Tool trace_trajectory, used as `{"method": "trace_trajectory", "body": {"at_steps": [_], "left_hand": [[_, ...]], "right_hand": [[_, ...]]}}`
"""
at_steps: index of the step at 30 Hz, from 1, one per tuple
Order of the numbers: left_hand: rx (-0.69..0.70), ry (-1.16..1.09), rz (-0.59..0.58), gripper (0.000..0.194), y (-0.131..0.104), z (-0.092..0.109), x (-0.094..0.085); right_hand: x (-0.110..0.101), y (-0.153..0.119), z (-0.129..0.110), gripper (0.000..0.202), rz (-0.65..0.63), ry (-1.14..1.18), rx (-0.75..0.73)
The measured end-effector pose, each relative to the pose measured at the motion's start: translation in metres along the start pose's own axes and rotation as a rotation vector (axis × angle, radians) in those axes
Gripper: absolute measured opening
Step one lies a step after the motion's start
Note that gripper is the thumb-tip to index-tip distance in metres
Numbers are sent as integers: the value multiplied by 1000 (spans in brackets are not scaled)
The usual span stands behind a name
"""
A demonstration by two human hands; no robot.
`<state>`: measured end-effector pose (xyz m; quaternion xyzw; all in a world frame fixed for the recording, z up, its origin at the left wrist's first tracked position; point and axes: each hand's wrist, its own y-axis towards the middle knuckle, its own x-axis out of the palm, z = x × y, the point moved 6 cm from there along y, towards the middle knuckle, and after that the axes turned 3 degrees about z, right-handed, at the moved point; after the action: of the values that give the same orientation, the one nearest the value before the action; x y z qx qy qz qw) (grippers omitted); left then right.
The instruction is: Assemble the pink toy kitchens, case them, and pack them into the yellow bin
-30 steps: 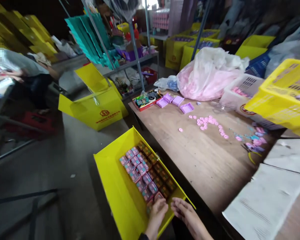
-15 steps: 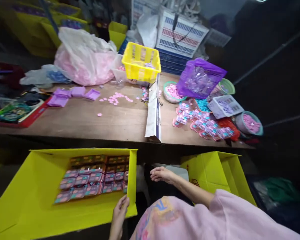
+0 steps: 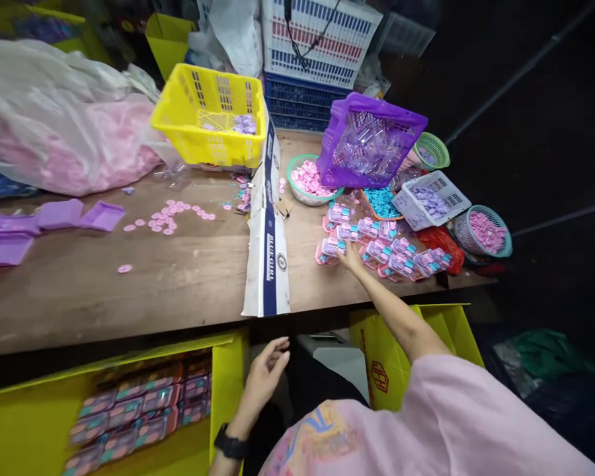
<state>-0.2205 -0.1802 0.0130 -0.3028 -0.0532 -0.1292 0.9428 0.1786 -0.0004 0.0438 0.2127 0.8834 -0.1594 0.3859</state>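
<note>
My right hand (image 3: 349,257) reaches over the table to the nearest left case in a cluster of small pink cases. Its fingertips are at the right end of that small clear-lidded pink case (image 3: 332,247), which holds pink, lilac and teal pieces; the fingers look closed on its edge, though they are partly hidden. My left hand (image 3: 268,370), with a black watch on the wrist, hovers by the yellow box (image 3: 228,390), fingers loosely bent and apart, holding nothing. Rows of similar packed cases (image 3: 123,413) lie inside that box.
A white cardboard strip (image 3: 268,264) divides the table. Behind the cases stand a purple basket (image 3: 334,142), a green-rimmed bowl (image 3: 311,180), a white basket (image 3: 456,192) and a round basket (image 3: 500,244). Left are a yellow basket (image 3: 208,149), loose pink discs (image 3: 168,215) and purple trays (image 3: 59,215).
My right hand has moved from above my lap forward to the pink cases. My left hand has let go of the yellow box's edge and risen. The view has turned right.
</note>
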Motion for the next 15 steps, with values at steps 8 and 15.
{"method": "trace_trajectory", "body": {"at_steps": [8,15], "left_hand": [[461,99,-65,48,172,148,129],[239,-12,91,61,244,131,159]], "right_hand": [[0,47,11,53,-281,-56,-453],[-33,99,50,61,-14,-370,-163]]}}
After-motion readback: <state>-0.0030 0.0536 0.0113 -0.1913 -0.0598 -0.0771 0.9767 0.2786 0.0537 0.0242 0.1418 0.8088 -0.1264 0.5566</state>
